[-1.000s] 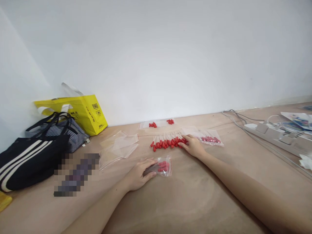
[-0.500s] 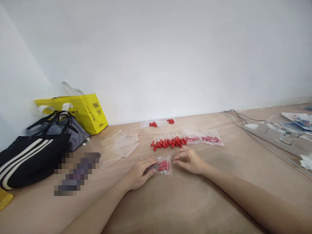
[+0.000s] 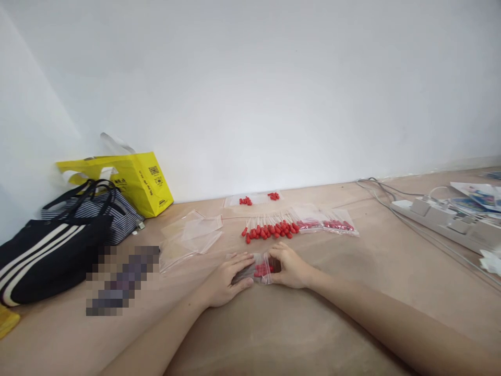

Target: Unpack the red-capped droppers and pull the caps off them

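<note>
A small clear zip bag [image 3: 258,261] with several red-tipped sticks inside lies flat on the table in front of me. My left hand [image 3: 229,277] holds its left part, fingers along the upper edge and thumb at the lower. At the bag's right end, my right hand [image 3: 288,267] grips the edge by the zip strip, its fingers at the top and thumb at the bottom. Whether the zip is closed, I cannot tell. Just beyond my hands, a row of loose red-tipped sticks [image 3: 270,230] lies with pale shafts pointing away.
Filled zip bags [image 3: 338,223] lie right of the loose sticks. Flat clear bags [image 3: 191,235] are at left, and another bag with red tips [image 3: 254,199] sits by the wall. A black bag [image 3: 50,261], a yellow bag [image 3: 152,183] and a power strip [image 3: 450,214] flank the area.
My right hand has moved left and closed in on the right end of the zip bag, covering part of it. My left hand stays about where it was.
</note>
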Action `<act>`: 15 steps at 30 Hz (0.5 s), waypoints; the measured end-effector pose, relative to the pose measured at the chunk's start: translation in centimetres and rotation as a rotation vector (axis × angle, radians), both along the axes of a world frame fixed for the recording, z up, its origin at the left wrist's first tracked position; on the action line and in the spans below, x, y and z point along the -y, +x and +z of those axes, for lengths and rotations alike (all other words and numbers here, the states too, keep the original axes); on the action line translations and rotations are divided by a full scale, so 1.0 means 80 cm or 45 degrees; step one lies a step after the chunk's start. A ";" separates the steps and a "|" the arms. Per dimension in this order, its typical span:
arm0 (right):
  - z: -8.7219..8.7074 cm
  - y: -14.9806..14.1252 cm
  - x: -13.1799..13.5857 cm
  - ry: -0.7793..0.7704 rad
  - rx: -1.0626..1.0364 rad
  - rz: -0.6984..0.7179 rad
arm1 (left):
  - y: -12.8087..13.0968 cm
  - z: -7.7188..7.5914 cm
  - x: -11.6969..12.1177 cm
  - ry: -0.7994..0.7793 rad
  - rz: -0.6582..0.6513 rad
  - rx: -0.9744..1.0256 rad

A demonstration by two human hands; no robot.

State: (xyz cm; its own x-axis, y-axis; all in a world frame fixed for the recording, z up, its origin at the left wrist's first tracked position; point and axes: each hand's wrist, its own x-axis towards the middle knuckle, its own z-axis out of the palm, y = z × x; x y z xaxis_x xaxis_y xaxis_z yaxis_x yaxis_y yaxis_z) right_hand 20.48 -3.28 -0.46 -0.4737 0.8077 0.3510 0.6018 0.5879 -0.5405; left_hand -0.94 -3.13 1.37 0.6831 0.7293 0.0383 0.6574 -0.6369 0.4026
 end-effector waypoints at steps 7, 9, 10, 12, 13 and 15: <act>0.004 0.002 0.004 -0.114 -0.072 0.019 | 0.000 0.005 0.004 -0.009 -0.012 -0.087; 0.006 0.004 0.004 -0.135 -0.041 0.013 | 0.001 0.004 0.004 -0.010 -0.008 -0.113; 0.007 0.004 0.004 -0.150 -0.029 0.004 | 0.001 0.005 0.003 -0.012 -0.010 -0.122; 0.010 0.006 0.004 -0.213 -0.029 -0.011 | 0.003 0.005 0.003 -0.015 -0.019 -0.137; 0.011 0.007 0.004 -0.259 -0.041 -0.012 | 0.004 0.006 0.003 -0.014 -0.023 -0.145; 0.012 0.010 0.005 -0.346 -0.069 0.002 | 0.005 0.007 0.003 -0.017 -0.030 -0.164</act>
State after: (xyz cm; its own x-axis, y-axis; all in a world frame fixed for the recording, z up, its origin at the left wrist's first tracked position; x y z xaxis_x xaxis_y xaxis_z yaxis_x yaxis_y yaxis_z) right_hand 21.30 -3.66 0.46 -0.4615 0.8750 0.1465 0.5670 0.4179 -0.7098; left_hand -0.54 -3.36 1.96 0.6985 0.7130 -0.0608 0.6894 -0.6478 0.3242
